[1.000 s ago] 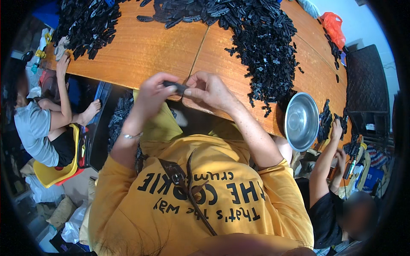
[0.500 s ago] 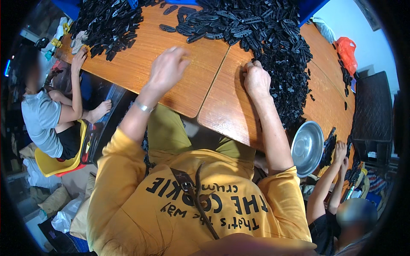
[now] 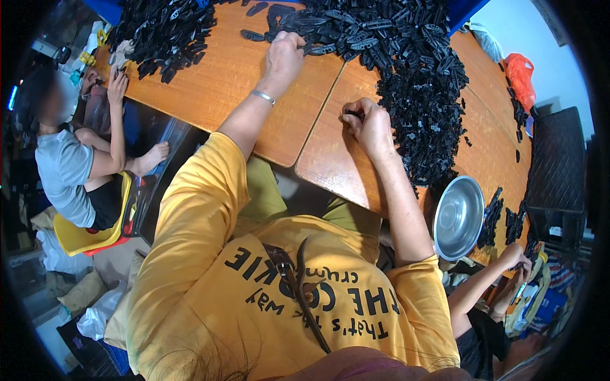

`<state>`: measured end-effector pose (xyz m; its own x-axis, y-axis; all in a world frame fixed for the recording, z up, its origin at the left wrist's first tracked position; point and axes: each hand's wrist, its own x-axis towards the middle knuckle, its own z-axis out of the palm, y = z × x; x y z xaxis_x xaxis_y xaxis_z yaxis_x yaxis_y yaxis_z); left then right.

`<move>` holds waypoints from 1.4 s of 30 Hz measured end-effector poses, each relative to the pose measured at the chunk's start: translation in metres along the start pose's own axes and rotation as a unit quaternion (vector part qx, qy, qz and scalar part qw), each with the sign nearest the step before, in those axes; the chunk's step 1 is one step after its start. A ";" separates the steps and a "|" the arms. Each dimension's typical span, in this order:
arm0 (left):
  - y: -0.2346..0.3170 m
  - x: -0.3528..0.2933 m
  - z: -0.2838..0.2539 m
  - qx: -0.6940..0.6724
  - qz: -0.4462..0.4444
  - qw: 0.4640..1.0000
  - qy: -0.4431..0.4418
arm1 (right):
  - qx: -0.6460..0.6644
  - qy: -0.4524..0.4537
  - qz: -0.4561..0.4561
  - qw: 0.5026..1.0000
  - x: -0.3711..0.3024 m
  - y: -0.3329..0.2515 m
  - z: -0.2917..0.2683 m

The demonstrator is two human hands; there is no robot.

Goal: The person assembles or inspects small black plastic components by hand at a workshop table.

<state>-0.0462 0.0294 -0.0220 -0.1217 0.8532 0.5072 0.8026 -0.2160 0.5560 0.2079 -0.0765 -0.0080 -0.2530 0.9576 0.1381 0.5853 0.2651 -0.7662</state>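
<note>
1 small blk part (image 3: 353, 114) sits in the R hand (image 3: 373, 129), thumb + fingers clamped on it, over the wooden desk (image 3: 318, 152), just left of the heap of small blk pieces (image 3: 426, 120). L hand (image 3: 283, 63) is at the near edge of the pile of long oval blk parts (image 3: 375, 41), fingers bent down; can't tell if they're together or on a part, b/c the back of the hand hides the tips. 1 loose oval part (image 3: 253, 35) lies apart, just left of those fingers. Blk stuff = 3 main masses: the heap, the oval pile (these 2 run into each other), + 1 separate pile (image 3: 165, 41) at far left; pcs too many + overlapped to count. 1 desk seam (image 3: 321, 117) runs betw. the 2 hands. 1 silver bracelet (image 3: 262, 96) on L wrist. 1 steel bowl (image 3: 459, 219) by the desk's near edge, right of R forearm. 2 bags at far right: 1 orange-red (image 3: 520, 76), 1 pale (image 3: 486, 43). 2 co-workers: 1 in a grey-blue shirt (image 3: 63, 155) at left on 1 yellow chair (image 3: 76, 235), a hand near a whitish cloth (image 3: 121, 54); 1 in a dark shirt (image 3: 483, 336) at lower right, 2 hands close together.
</note>
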 end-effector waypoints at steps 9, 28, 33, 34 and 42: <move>0.003 -0.006 -0.003 -0.028 -0.077 0.997 -0.016 | -0.107 -0.042 0.035 0.993 -0.014 -0.032 0.001; -0.033 -0.017 -0.037 -0.046 -0.240 0.953 -0.181 | -0.004 -0.045 -0.005 0.999 -0.030 -0.034 0.012; 0.001 -0.015 -0.044 0.008 -0.247 0.951 -0.184 | -0.015 -0.047 0.015 0.999 -0.033 -0.035 0.012; 0.000 -0.016 -0.041 0.008 -0.249 0.951 -0.184 | -0.015 -0.048 0.015 0.999 -0.033 -0.036 0.012; 0.012 -0.042 -0.035 0.006 -0.156 0.978 -0.141 | 0.007 -0.051 0.005 0.999 -0.037 -0.031 0.013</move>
<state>-0.0519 -0.0252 -0.0134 -0.1972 0.9742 0.1103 0.7588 0.0804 0.6463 0.1891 -0.1217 0.0019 -0.3253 0.9433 0.0658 0.5779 0.2534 -0.7758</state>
